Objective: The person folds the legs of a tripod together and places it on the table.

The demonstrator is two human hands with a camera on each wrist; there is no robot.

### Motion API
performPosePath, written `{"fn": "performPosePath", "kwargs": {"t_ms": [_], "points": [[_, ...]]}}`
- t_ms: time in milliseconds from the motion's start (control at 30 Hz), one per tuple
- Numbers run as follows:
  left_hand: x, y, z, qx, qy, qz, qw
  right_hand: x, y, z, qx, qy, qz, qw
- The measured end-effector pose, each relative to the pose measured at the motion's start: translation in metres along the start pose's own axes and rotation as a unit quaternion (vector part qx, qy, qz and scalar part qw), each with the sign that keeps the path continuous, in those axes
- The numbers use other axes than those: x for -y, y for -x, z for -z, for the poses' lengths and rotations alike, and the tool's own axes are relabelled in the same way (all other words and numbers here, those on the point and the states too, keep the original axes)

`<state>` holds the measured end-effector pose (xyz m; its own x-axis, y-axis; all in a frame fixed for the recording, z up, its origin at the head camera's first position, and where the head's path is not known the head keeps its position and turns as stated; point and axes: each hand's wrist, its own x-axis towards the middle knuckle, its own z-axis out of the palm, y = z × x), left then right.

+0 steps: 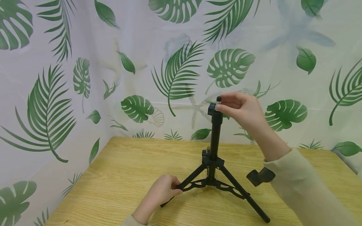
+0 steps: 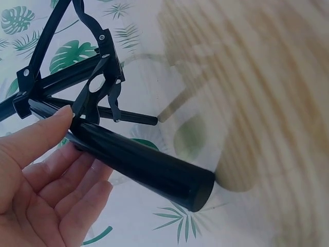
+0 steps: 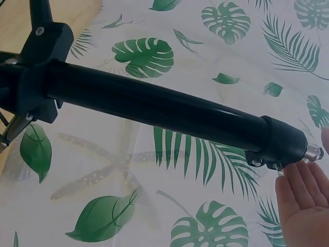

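A black tripod [image 1: 215, 138] stands upright on the wooden table with its legs spread. My left hand [image 1: 162, 190] pinches its left leg [image 2: 149, 164] between thumb and fingers, partway down; the leg's capped lower end sticks out past the hand. At the top, my right hand [image 1: 244, 108] has its thumb and fingers around the silver stud [image 1: 218, 103] with a black tip. In the right wrist view, the fingers lie against the black collar [image 3: 282, 139], and only an edge of the thumb shows. A dark clamp knob [image 1: 211, 109] sits on the collar's left side.
A dark two-lobed piece [image 1: 260, 176] shows beside the right sleeve [image 1: 299, 179], overlapping it. Behind the wood-grain table [image 1: 127, 166] hangs a white cloth [image 1: 181, 131] printed with green leaves, which also covers the left side.
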<state>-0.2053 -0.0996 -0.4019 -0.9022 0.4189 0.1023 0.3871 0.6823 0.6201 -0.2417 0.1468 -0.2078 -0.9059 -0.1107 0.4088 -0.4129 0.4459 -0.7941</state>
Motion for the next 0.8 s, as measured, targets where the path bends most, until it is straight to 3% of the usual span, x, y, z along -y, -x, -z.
{"fn": "performPosePath", "kwargs": {"t_ms": [333,800], "points": [[-0.0001,0.0002,-0.001,0.003,-0.002,0.009,1.0,0.0012,-0.0035,-0.0047,-0.007,-0.037,-0.004,0.9993],[0.0003,-0.0023,-0.0012,0.007,-0.012,0.002,0.9999,0.0022,-0.0059,-0.004,-0.011,-0.022,-0.013,0.9996]]}}
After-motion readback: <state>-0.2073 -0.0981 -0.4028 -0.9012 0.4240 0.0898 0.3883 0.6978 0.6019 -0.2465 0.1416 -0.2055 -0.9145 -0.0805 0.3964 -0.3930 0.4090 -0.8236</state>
